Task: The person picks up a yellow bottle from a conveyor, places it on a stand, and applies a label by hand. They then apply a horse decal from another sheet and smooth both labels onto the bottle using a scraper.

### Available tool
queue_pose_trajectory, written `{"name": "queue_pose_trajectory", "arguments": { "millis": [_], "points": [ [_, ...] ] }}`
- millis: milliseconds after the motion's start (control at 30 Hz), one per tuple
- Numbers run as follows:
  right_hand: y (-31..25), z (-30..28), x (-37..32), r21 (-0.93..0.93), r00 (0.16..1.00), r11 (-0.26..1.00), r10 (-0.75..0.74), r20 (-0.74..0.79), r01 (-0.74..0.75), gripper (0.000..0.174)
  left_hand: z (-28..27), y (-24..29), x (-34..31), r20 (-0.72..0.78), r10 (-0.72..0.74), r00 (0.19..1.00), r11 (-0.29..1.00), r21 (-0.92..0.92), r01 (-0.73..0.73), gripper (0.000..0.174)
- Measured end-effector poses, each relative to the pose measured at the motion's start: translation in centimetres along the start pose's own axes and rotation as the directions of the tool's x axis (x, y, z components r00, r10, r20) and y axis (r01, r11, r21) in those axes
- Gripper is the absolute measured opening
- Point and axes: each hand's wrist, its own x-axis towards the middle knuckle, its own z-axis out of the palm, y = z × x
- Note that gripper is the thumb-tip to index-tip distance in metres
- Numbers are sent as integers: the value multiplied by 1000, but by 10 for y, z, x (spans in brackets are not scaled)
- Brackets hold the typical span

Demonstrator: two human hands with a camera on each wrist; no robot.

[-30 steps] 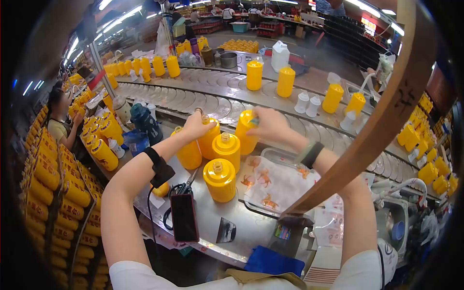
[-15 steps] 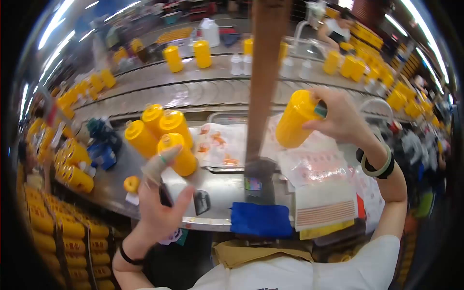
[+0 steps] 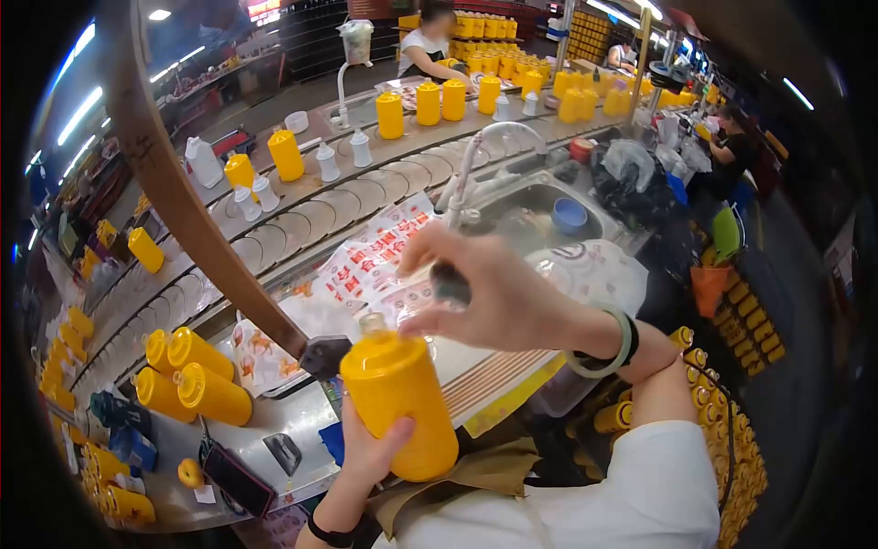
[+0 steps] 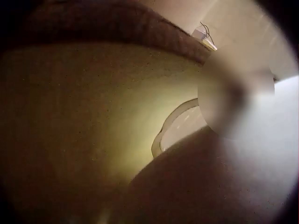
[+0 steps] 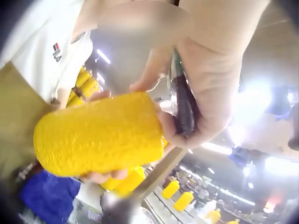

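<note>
In the head view, my left hand (image 3: 368, 448) grips a yellow bottle (image 3: 402, 407) round its lower side, holding it tilted in front of my apron. The bottle has a clear neck (image 3: 372, 322). My right hand (image 3: 512, 288) is at the bottle's shoulder, fingers bent close to the neck. It holds a dark-handled tool (image 5: 184, 105) against the palm in the right wrist view; its kind I cannot tell. That view also shows the bottle (image 5: 98, 135) on its side, with left fingertips (image 5: 119, 174) under it. The left wrist view is mostly dim, blurred surfaces.
Several yellow bottles (image 3: 213, 393) stand on the metal table at left, near a phone (image 3: 238, 476). A wooden post (image 3: 187, 197) rises in front. Beyond run a conveyor (image 3: 320, 206) and a sink (image 3: 585, 197). Printed bags (image 3: 380, 252) lie between.
The bottle, earlier lifted from the group by my right hand, is now in my left hand before my body. The view has turned right; my right hand has come to the bottle's neck.
</note>
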Motion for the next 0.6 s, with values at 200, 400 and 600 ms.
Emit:
{"name": "queue_pose_trajectory", "arguments": {
  "millis": [200,400,600],
  "points": [
    [26,67,-89,279,974,935,188,128,-217,91,11,-10,17,-240,-165,957,946,-313,84,65],
    [56,96,-114,663,907,677,421,7,-319,91,43,-17,48,-227,-170,959,939,-333,88,54],
    [107,41,-124,903,774,214,609,175,-372,75,66,-32,75,-7,-240,971,942,-244,231,52]
  ]
}}
